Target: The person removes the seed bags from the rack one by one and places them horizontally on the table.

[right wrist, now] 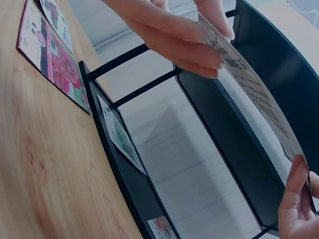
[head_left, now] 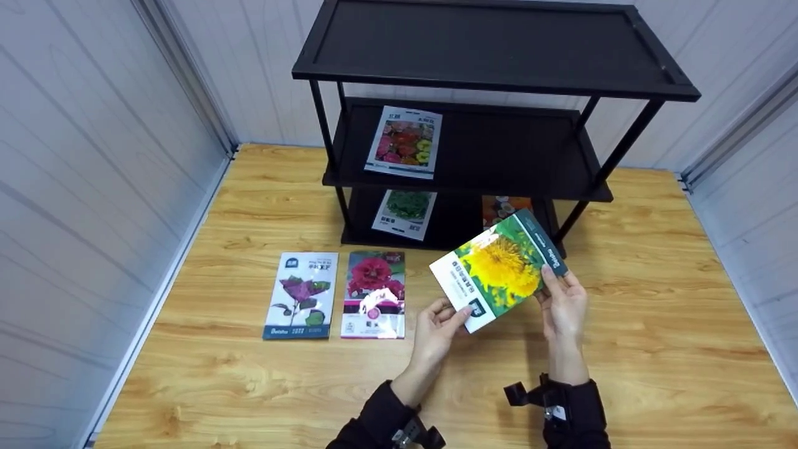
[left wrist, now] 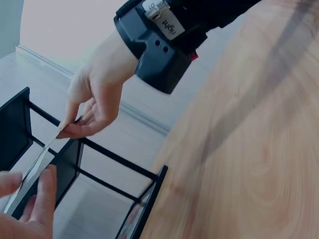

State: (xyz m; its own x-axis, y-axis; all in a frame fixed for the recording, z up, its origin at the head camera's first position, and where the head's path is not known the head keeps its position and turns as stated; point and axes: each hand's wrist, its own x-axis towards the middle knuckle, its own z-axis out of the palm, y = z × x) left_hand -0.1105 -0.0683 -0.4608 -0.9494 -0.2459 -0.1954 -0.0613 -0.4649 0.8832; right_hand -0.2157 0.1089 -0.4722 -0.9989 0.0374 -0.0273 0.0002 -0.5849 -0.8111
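Observation:
A seed packet with a large yellow flower is held up tilted above the table, in front of the shelf. My left hand pinches its lower left corner, thumb on the printed front. At the right edge my right hand pinches the green end of the same packet. The right wrist view shows the packet's back, printed with dark text, bowed slightly between both hands. Seen edge-on in the left wrist view, the packet runs between the fingers of both hands.
A black three-tier shelf stands behind. Its middle tier bears a packet of mixed flowers; the bottom tier holds a green-leaf packet and a partly hidden orange packet. On the wooden table lie a purple-flower packet and a pink-flower packet.

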